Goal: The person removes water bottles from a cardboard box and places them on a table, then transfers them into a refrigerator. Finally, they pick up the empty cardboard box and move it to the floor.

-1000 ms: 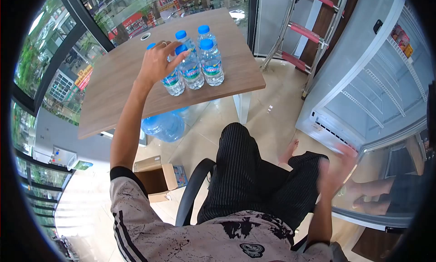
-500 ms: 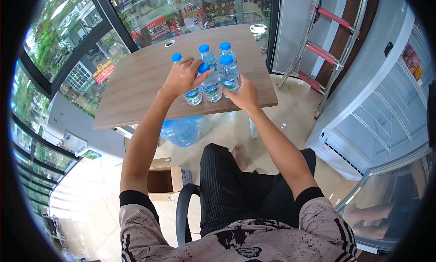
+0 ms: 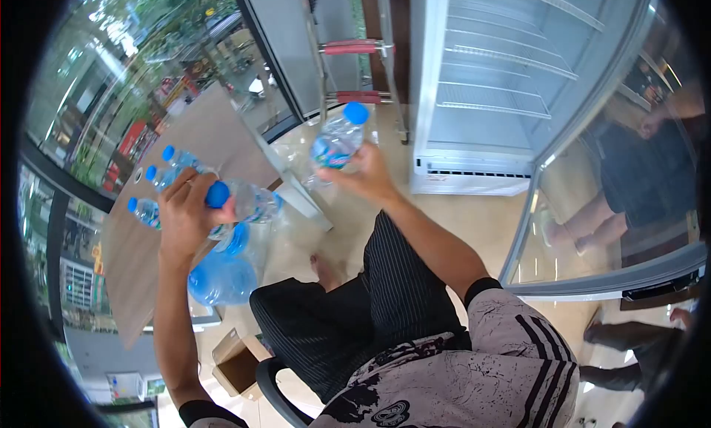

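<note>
The left hand (image 3: 185, 217) wraps its fingers around a water bottle (image 3: 241, 200) lying near-horizontal above the table (image 3: 133, 280). The right hand (image 3: 363, 177) clasps another water bottle (image 3: 337, 140), upright, toward the open fridge (image 3: 489, 94). Full, thin-walled and smooth, they likely feel weighty and squashy; mid-body grips suit best. Three bottles (image 3: 159, 180) stand on the table.

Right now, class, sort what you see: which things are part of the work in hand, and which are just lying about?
In hand:
- left hand, gripping a water bottle
- right hand, gripping another water bottle
- three bottles standing on the wooden table
- open fridge, shelves bare

Lying about:
- large water jug under the table
- cardboard box
- stepladder
- office chair
</note>
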Demonstrator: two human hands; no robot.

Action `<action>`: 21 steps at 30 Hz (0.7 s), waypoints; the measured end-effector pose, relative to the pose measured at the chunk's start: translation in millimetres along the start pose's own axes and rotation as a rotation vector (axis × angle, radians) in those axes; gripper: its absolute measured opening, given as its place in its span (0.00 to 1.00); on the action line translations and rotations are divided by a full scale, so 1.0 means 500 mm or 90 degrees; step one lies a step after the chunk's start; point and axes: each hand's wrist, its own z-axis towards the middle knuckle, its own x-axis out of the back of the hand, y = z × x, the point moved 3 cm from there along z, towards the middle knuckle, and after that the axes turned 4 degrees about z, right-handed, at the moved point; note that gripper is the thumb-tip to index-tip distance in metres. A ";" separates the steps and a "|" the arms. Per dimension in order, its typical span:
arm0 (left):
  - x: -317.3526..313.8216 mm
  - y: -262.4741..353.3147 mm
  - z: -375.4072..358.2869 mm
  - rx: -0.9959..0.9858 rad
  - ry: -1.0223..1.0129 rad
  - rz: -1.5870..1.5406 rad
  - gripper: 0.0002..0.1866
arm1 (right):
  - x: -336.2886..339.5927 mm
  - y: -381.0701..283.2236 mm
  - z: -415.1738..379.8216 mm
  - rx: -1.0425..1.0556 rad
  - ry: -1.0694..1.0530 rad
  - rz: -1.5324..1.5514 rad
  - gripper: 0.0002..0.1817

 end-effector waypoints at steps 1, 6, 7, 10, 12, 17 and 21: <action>-0.027 0.030 0.032 -0.008 0.003 -0.009 0.18 | 0.062 -0.007 -0.004 -0.007 0.018 -0.038 0.25; -0.215 0.178 0.179 -0.090 0.084 -0.209 0.18 | 0.340 -0.054 -0.050 -0.025 0.161 -0.175 0.22; -0.258 0.212 0.214 -0.104 0.112 -0.233 0.18 | 0.397 -0.061 -0.063 -0.029 0.208 -0.228 0.21; -0.396 0.307 0.312 -0.162 0.240 -0.290 0.17 | 0.540 -0.089 -0.107 -0.027 0.327 -0.309 0.21; -0.471 0.366 0.376 -0.188 0.247 -0.320 0.17 | 0.595 -0.124 -0.122 -0.045 0.389 -0.363 0.20; -0.654 0.492 0.517 -0.296 0.257 -0.272 0.17 | 0.703 -0.158 -0.111 -0.090 0.503 -0.562 0.21; -0.773 0.535 0.609 -0.322 0.267 -0.291 0.16 | 0.834 -0.086 -0.054 0.058 0.497 -0.455 0.22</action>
